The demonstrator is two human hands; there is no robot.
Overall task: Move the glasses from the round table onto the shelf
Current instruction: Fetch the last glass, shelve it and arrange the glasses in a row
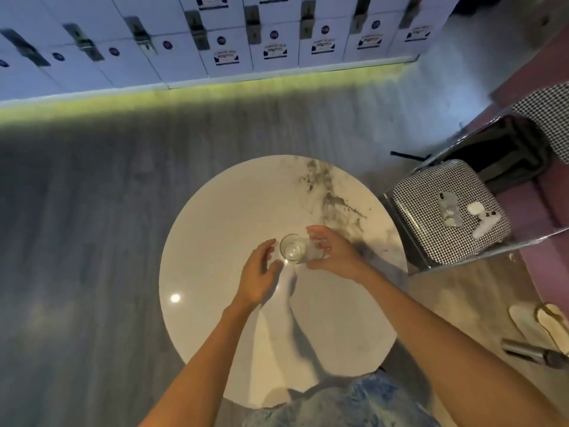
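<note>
Grey wood-look floor (92, 241) surrounds the round table (215, 241), a white marble top with dark veining at its far right; white lockers (172, 35) line the far wall above a green light strip.

Your two bare forearms reach in from the near edge and converge toward the table's middle; wrists roughly level, palms turned inward toward each other.

Your left hand (260, 272) is open, fingers loosely curled, fingertips just beside the left wall of the clear glass (292, 248); whether they touch it, you cannot tell. Your right hand (331, 252) is cupped around the right side; a second transparent glass (314, 252) seems to sit inside that grip, blurred, so contact is uncertain; neither hand is clearly clamped.

The glass stands upright near the table's centre, well apart from every edge; bare marble lies all around it.

To the right, a checkered chair (431, 192) stands just beside the table rim, carrying a phone (450, 208) and a white controller (485, 224); sandals (538, 323) lie on the floor near right; open floor lies to the left and ahead.
</note>
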